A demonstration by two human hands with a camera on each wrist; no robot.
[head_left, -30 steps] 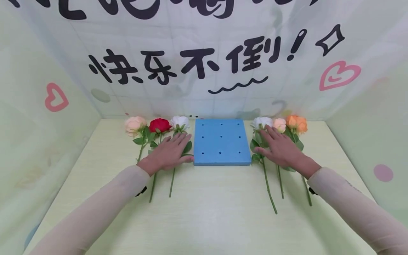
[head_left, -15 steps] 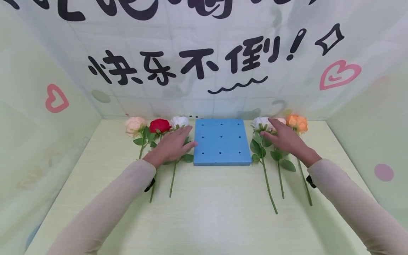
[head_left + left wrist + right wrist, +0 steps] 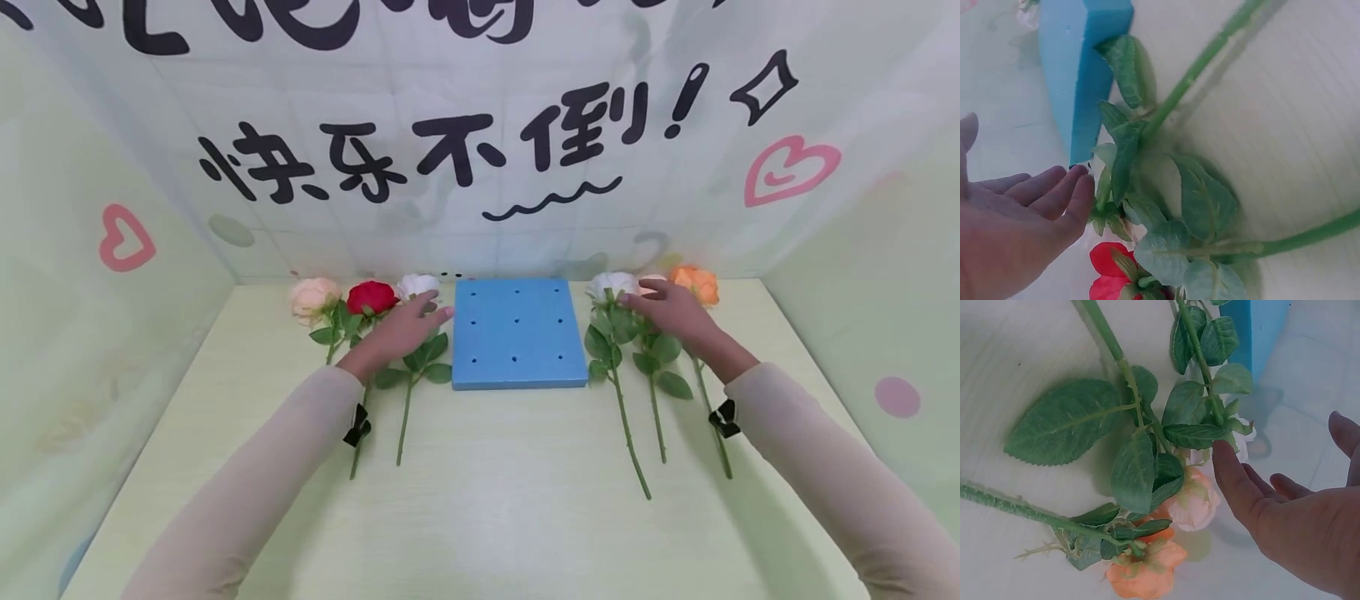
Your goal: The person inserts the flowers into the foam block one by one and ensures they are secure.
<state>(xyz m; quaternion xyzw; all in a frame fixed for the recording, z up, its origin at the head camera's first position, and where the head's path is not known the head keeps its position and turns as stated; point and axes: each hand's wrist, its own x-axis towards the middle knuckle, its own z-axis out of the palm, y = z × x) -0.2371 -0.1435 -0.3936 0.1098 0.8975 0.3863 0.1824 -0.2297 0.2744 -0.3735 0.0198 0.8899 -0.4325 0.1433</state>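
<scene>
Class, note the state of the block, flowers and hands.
Square blue nine-holed block: flat, holes empty
Red green-stemmed rose: lying down
Orange green-stemmed rose: lying down
White green-stemmed roses: both lying
Pale pink green-stemmed roses: both lying
Left hand: open, empty
Right hand: open, empty

Long pale beige sleeves (image 3: 251,471); small black fitting (image 3: 357,425) beside each.

We hold both sleeved forearms (image 3: 255,479) stretched forward, our left hand (image 3: 403,325) left of the blue board (image 3: 517,337), our right hand (image 3: 675,310) right of it, fingers (image 3: 1077,206) relaxed and thumb (image 3: 967,131) apart on each.
</scene>
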